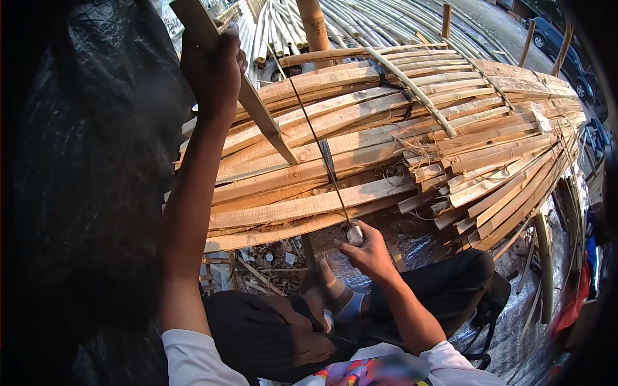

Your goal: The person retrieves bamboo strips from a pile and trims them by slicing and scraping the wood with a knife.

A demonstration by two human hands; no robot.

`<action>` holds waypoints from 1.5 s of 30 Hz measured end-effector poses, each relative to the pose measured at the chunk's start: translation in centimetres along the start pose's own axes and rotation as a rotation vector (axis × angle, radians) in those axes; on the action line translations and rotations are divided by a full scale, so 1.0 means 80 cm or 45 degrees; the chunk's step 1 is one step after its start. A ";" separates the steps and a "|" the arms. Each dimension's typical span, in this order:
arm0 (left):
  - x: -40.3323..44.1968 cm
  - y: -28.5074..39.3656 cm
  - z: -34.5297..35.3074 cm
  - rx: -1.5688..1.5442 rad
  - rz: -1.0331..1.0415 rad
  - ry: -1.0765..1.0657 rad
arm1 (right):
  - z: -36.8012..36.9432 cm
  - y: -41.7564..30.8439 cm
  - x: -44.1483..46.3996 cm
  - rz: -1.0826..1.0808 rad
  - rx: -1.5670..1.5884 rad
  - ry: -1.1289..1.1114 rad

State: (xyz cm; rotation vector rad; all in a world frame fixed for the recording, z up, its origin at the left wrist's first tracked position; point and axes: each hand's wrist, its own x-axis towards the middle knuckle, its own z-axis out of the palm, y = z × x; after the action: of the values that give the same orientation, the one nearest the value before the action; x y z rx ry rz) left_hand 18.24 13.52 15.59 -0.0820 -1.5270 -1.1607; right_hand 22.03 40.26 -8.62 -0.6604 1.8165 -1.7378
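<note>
Closed left hand (pixel 215 80) around a long, flat, brown wooden slat (pixel 259 114); right hand (pixel 370 252) around the pale, rounded handle (pixel 355 235) of a thin, dark rod (pixel 306 116).
The slat's lower end overlaps a pile of long, tan split-bamboo strips (pixel 367 138), contact unclear; the rod slants across it. The right hand is at the pile's near edge, with open room between that edge and the black trousers (pixel 257 321).

Gap between bar (pixel 259 117) and rod (pixel 339 195) — slats (pixel 270 213) block below.
</note>
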 end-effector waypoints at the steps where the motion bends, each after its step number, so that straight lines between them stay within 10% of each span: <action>1: 0.000 -0.001 -0.002 0.001 0.004 -0.030 | 0.011 0.002 0.013 -0.008 0.003 -0.032; 16: -0.031 0.021 0.003 -0.020 0.058 -0.097 | 0.023 -0.037 0.069 -0.097 -0.203 -0.193; 24: -0.035 0.023 0.000 -0.007 0.116 -0.031 | 0.020 -0.125 0.081 -0.287 0.349 -0.167; 32: -0.039 0.027 -0.032 -0.008 0.095 -0.014 | 0.020 -0.065 0.084 -0.070 -0.394 -0.223; 40: -0.039 0.026 -0.031 -0.024 0.128 0.068 | 0.032 -0.135 0.077 -0.407 0.225 -0.186; 45: -0.042 0.027 -0.034 -0.050 0.193 -0.032 | 0.022 -0.036 0.100 -0.065 -0.463 -0.238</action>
State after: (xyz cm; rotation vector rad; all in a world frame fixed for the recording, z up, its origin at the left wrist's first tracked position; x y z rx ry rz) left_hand 22.68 14.51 13.86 -0.2357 -1.4935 -1.0724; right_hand 17.29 33.47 -6.16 -0.9859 2.0117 -1.3328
